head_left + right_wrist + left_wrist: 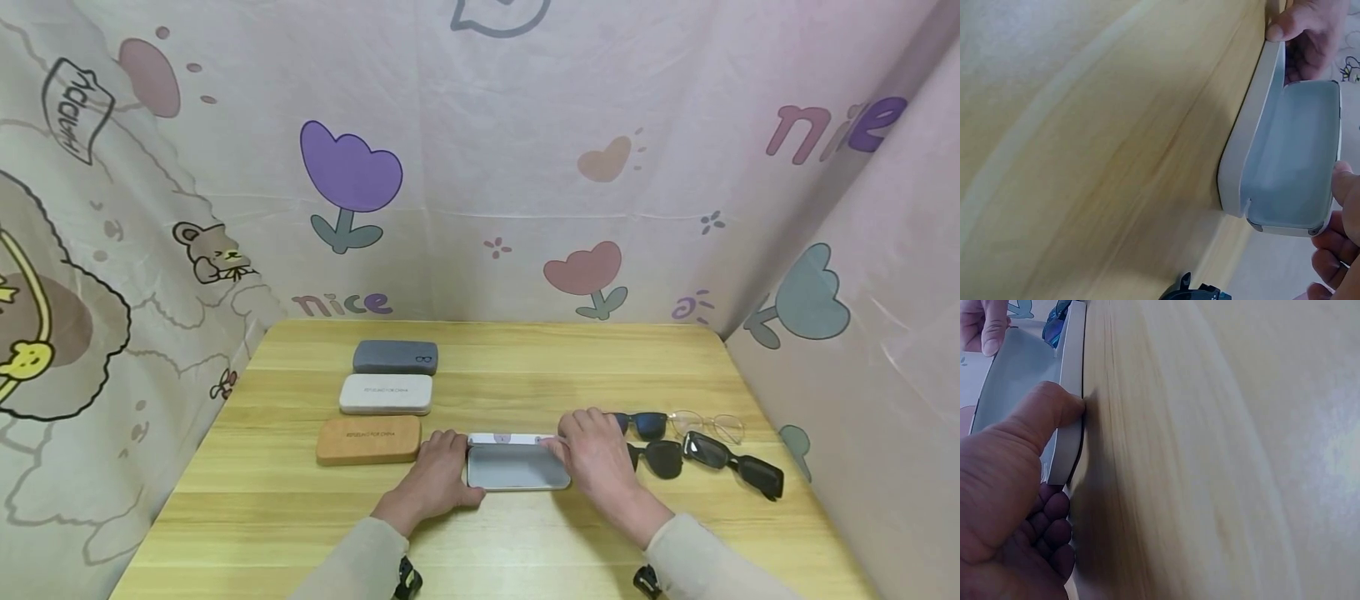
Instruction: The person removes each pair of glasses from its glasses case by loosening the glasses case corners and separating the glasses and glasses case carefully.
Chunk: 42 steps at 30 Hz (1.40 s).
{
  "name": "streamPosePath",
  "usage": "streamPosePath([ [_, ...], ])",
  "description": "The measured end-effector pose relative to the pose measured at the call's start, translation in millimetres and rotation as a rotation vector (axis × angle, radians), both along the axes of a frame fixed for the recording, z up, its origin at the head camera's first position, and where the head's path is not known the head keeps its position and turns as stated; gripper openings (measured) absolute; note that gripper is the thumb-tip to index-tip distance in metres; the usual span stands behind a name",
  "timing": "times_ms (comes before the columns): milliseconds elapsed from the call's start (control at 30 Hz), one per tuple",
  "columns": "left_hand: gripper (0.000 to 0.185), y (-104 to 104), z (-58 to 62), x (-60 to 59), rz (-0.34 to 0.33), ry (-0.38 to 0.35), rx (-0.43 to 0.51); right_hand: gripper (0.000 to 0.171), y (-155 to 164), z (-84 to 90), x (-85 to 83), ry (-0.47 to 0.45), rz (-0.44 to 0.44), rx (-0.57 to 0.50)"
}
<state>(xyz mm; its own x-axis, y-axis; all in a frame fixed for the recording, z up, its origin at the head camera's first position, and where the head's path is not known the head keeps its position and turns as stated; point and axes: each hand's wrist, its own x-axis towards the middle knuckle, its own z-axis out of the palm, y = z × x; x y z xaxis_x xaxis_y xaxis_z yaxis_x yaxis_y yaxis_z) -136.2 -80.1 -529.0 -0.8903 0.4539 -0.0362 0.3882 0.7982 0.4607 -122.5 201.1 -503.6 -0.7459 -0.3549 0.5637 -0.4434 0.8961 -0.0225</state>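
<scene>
Wooden table (300, 533): 3 shut cases stacked in a column at left — grey case (395, 357), white case (386, 393), tan case (367, 440). 3 pairs of glasses at right: black sunglasses (731, 462), clear-lens glasses (708, 425), blue-lens sunglasses (641, 423).

Open glasses case (516, 465) near front centre of table, lid raised, interior seen empty. Left hand (437, 482) curled round its left end, thumb pressed on the rim. Right hand (597, 457) pinching the lid's right end, fingers bent.

Step judged: opening the case, nearly done. Next likely needed: release by right hand, reach to a pair just beside it.

Right wrist view: pale blue lining (1294, 169), lid magnets, bare inside. Left wrist view: thumb (1047, 415) on the edge, hidden from head view.
</scene>
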Motion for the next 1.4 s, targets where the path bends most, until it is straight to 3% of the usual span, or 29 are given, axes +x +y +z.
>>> streamPosePath([
  [300, 0.084, 0.1, 0.1, 0.7, -0.001, 0.006, 0.002, 0.038, -0.9, 0.4, 2.7, 0.006, 0.008, 0.016],
  [667, 0.076, -1.4, 2.4, 1.6, -0.008, 0.021, 0.014, 0.042, 0.6, -8.9, 13.8, 0.097, 0.064, 0.037],
  [933, 0.074, -0.1, 5.1, 0.9, -0.011, 0.007, 0.004, 0.035, 0.9, -23.0, 28.6, 0.060, 0.100, 0.083],
  [1167, 0.072, 0.8, 7.4, 2.8, -0.001, 0.001, -0.009, 0.035, -1.5, -23.5, 28.8, 0.037, 0.089, 0.088],
  [1400, 0.072, 5.8, 5.4, 11.4, 0.033, 0.062, 0.003, 0.036, -0.4, -27.8, 33.6, -0.023, 0.103, 0.105],
])
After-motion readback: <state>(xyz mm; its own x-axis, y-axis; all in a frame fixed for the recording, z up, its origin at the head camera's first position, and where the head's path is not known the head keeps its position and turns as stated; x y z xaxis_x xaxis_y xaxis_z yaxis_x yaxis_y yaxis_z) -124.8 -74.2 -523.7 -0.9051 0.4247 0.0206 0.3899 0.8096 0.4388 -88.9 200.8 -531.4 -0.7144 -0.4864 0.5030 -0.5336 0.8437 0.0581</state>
